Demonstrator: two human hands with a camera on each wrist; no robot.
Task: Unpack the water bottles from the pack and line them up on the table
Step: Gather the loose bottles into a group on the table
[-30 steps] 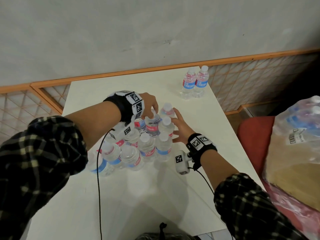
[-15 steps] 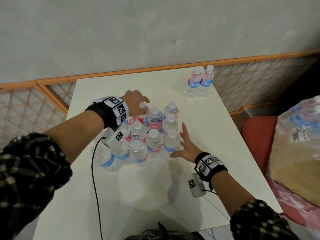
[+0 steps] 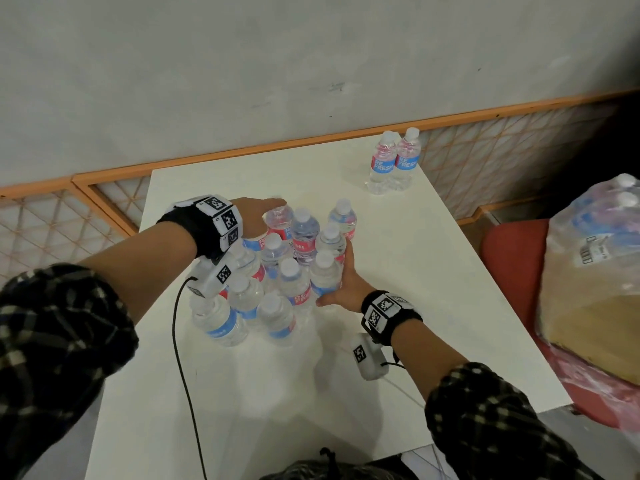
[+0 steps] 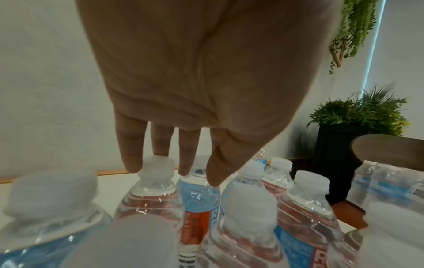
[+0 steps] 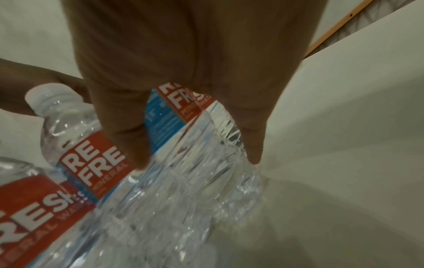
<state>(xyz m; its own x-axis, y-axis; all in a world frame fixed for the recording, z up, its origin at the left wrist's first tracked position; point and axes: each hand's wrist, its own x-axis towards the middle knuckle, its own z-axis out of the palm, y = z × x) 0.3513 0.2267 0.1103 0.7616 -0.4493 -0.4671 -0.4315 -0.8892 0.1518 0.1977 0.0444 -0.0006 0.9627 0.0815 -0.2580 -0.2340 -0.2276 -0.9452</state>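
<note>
Left grip (image 3: 258,216) is hanging open, fingers straight, over the far caps of the bottle cluster (image 3: 284,271). Right grip (image 3: 343,282) is pressing flat and open against the cluster's side on the surface (image 3: 415,271).

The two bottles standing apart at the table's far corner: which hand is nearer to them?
Right. The right hand rests against the cluster's right side, the pair's side; the left hand reaches over the cluster's far left, farther from the pair.
</note>
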